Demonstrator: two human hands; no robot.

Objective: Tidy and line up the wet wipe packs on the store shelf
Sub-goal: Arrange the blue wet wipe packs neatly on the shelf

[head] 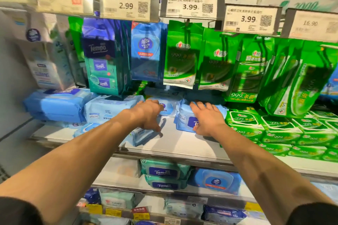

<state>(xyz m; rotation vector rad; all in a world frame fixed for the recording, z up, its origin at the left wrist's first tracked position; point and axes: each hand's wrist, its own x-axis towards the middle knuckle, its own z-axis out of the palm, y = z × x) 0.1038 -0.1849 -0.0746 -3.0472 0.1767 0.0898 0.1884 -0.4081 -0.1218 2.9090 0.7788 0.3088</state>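
On the middle shelf (182, 144), between two stocked sections, a bare white strip of board ran from the front lip back toward the packs, giving open room ahead of both hands. Left boundary: stacked blue wipe packs (54, 104) and a paler pack (109, 107), with one light blue pack (142, 136) lying askew near the front edge. Right boundary: tight rows of green 999 packs (245, 120) reaching the shelf lip. Overhead: hanging green pouches (181, 55) and a hanging blue pouch (146, 51) below the price tags (190, 7), limiting headroom above the hands.

Left hand (148, 115): palm down, fingers (155, 128) loosely apart and pointing downward, holding nothing; just above and beside the askew pack, contact could not be told. A small blue pack (169, 108) lay just beyond its knuckles.

Right hand (206, 117): laid flat on top of a blue Tempo pack (186, 120), fingers spread and straight, thumb at the pack's front edge. That pack sat just beside the green rows, its left side facing the bare strip.

Lower shelf: teal Tempo packs (164, 171) and a blue pack (215, 181).
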